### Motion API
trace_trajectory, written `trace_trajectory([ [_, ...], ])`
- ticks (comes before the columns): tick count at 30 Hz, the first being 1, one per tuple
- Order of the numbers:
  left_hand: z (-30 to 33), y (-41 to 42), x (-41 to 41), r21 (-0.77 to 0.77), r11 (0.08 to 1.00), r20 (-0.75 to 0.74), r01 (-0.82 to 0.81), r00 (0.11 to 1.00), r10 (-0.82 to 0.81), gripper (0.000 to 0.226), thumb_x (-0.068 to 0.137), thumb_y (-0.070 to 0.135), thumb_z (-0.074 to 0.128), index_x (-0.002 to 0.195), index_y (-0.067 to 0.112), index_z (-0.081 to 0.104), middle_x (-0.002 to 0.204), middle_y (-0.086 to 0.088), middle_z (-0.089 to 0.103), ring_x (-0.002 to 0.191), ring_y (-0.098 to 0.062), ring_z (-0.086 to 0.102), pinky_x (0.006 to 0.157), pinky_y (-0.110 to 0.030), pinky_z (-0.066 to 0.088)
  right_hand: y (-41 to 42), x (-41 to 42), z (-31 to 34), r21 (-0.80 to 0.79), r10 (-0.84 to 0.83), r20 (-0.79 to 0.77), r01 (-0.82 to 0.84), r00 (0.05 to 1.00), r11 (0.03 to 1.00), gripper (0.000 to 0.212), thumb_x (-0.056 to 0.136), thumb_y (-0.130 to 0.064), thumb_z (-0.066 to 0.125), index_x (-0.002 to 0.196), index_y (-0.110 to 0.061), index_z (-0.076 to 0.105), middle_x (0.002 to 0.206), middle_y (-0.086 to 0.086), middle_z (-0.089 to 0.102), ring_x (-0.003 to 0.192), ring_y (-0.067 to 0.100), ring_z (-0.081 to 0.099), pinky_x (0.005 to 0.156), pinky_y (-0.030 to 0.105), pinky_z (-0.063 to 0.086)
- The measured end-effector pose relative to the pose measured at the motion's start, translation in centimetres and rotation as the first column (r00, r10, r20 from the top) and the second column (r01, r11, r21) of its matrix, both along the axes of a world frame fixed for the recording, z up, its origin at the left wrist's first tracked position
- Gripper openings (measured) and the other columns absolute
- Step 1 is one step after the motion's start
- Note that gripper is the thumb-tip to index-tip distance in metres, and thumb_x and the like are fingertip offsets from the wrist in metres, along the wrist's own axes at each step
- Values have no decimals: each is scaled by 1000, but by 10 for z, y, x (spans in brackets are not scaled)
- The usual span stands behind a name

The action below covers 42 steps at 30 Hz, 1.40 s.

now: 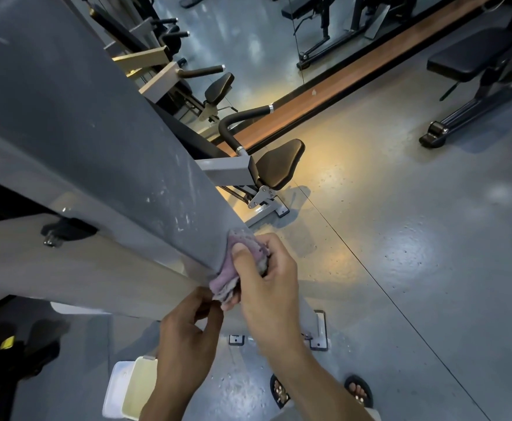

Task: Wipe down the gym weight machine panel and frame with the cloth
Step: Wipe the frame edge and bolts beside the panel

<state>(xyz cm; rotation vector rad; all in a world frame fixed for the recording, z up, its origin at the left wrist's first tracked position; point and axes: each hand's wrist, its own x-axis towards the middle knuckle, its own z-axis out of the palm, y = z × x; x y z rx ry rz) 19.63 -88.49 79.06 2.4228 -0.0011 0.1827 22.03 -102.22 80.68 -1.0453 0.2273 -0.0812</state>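
The panel point(75, 123) runs as a long grey slab from upper left down to its lower corner at centre, where the purple cloth point(233, 262) lies bunched against its edge. The left hand point(188, 326) pinches the cloth's lower end just below that corner, while the right hand point(267, 275) is nearer, its fingers point(245, 253) curled round the cloth. On the floor at lower left, a white tub point(127, 390) shows nothing inside.

cloth point(239, 262): 1 | hands: 2 | black seats: 2 | sandalled feet: 2
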Motion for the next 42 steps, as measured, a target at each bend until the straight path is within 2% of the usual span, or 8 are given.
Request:
trace_trajectory([
  [7,-3,4,-1,30,1000,-42,-8,999,9,41,90,-6,67,85,35,71,88,21,74,86,-3,70,69,-20,52,-6,-5,-66,-314,-71,-266,-16,961,949,14,98,-21,62,85,-15,61,67,-1,64,62,18,62,54,40,56],
  [11,2,2,-3,38,999,25,21,999,-22,43,91,-6,67,88,38,69,85,22,72,81,-2,71,74,-18,54,-2,-9,-19,-86,-6,-121,-4,993,996,13,103,-18,59,95,-7,57,69,14,69,51,22,65,45,34,54],
  [17,17,-3,-3,19,999,105,32,994,-34,54,86,-8,73,89,45,66,86,28,73,80,4,70,70,-8,49,4,-4,39,-38,-6,186,13,983,999,9,99,-36,65,98,-27,61,89,4,74,80,31,74,70,52,62],
  [23,19,4,-8,-3,1000,159,13,987,-12,37,90,-5,70,87,32,72,82,18,74,79,-6,72,70,-26,56,-1,-20,-9,-188,-65,-23,60,998,980,16,86,-44,66,89,-30,60,81,-3,68,81,27,68,68,42,61],
  [27,23,6,-10,-32,999,191,-4,982,10,34,91,-7,68,87,27,72,82,15,75,79,-9,73,73,-23,55,0,-21,4,4,30,-27,-30,999,1000,13,96,-27,66,103,-20,59,93,10,74,86,40,74,73,55,63],
  [29,28,6,-10,-30,1000,202,1,979,5,32,92,-5,68,87,27,73,84,15,76,80,-9,73,72,-23,55,-3,-13,35,133,97,68,-105,993,985,10,102,-13,60,109,-8,55,96,19,74,79,39,76,67,47,64],
  [36,47,1,-10,-55,998,284,-11,958,26,36,87,-13,68,86,24,73,82,14,75,78,-9,71,73,-16,51,-2,1,27,-99,21,0,-21,1000,995,11,99,-23,63,94,-14,65,88,18,70,80,34,71,65,39,59],
  [42,49,-3,-8,-77,997,313,-13,949,37,35,86,-10,70,84,25,73,78,15,73,76,-7,71,71,-13,50,-8,-6,17,96,103,-134,-91,986,991,20,103,-13,55,104,7,57,70,19,72,49,21,64,45,29,53],
])
